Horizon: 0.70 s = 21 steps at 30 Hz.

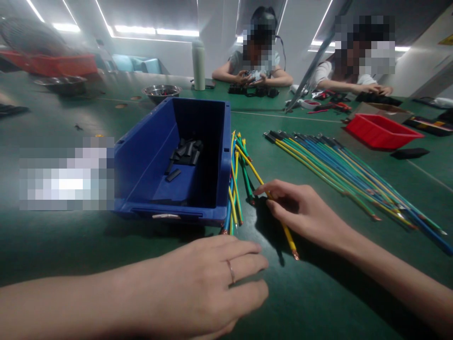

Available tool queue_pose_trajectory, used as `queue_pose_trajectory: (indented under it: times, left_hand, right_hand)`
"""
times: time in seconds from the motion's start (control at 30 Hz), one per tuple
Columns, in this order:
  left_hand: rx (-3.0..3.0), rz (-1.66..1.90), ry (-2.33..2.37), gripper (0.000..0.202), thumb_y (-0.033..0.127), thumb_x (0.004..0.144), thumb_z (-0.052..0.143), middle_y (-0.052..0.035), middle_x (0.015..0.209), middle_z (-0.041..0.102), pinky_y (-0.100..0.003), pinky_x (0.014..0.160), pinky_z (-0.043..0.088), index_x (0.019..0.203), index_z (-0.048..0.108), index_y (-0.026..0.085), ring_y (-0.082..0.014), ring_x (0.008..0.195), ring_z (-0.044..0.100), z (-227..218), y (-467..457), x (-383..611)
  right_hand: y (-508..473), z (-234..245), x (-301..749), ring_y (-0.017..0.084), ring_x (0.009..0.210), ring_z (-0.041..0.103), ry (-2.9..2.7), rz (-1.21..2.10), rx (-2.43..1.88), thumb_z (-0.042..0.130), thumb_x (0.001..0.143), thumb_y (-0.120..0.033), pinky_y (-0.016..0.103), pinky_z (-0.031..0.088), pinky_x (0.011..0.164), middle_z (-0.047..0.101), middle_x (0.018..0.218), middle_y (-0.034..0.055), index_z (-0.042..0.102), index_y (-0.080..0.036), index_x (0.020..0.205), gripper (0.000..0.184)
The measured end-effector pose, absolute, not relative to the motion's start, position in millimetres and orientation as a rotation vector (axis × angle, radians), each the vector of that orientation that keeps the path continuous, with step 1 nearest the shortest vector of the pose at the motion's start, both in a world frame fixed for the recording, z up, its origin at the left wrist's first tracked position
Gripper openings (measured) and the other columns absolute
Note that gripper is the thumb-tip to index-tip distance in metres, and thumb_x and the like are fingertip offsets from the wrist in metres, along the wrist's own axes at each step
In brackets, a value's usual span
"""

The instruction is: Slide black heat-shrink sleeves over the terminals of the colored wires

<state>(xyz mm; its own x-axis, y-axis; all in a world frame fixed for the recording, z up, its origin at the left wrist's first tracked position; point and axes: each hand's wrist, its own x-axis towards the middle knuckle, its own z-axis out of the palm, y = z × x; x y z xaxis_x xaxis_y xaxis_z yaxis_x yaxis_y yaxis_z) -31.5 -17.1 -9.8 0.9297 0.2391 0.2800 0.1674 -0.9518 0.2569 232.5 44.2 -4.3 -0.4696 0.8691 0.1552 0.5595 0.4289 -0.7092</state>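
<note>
Yellow cable (289, 238) in right hand (306, 210), bundle (238, 203) partly behind bin (191, 217)

Left forearm (81, 297) enters low from the left edge; left hand (212, 283) back up, fingers loosely extended, slightly parted. Right forearm (389, 274) slants in from lower right; right hand (307, 212) pinches, index reaching forward, thumb opposite.
</note>
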Motion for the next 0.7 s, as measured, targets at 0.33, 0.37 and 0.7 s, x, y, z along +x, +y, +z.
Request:
queue_pose_trajectory:
  times: [0.33,0.37,0.7]
  left_hand:
    - [2.875,0.494,0.326,0.028,0.018,0.109,0.048,-0.0126,0.133,0.077,-0.038,0.105,0.056,0.127,0.069,0.012,-0.0273,0.125,0.069,-10,-17,-29]
    - [2.867,0.485,0.329,0.028,0.018,0.110,0.048,-0.0123,0.133,0.077,-0.038,0.106,0.056,0.126,0.069,0.012,-0.0272,0.125,0.069,-10,-17,-29]
    - [2.850,0.470,0.329,0.029,0.021,0.109,0.052,-0.0139,0.138,0.076,-0.040,0.112,0.054,0.131,0.067,0.012,-0.0294,0.133,0.067,-11,-18,-29]
  right_hand:
    - [33,-7,238,0.010,0.054,0.068,-2.218,0.133,-0.899,0.056,0.096,-0.010,0.019,0.051,0.057,0.072,0.068,-0.0028,0.068,-0.019,0.090,0.017]
    - [32,-7,238,0.010,0.054,0.068,-2.217,0.100,-0.872,0.056,0.095,-0.009,0.019,0.052,0.058,0.072,0.069,-0.0028,0.068,-0.020,0.090,0.016]
    - [31,-9,234,0.014,0.061,0.067,-2.273,0.030,-0.921,0.057,0.096,-0.011,0.025,0.052,0.060,0.074,0.076,0.0007,0.073,-0.020,0.109,0.022]
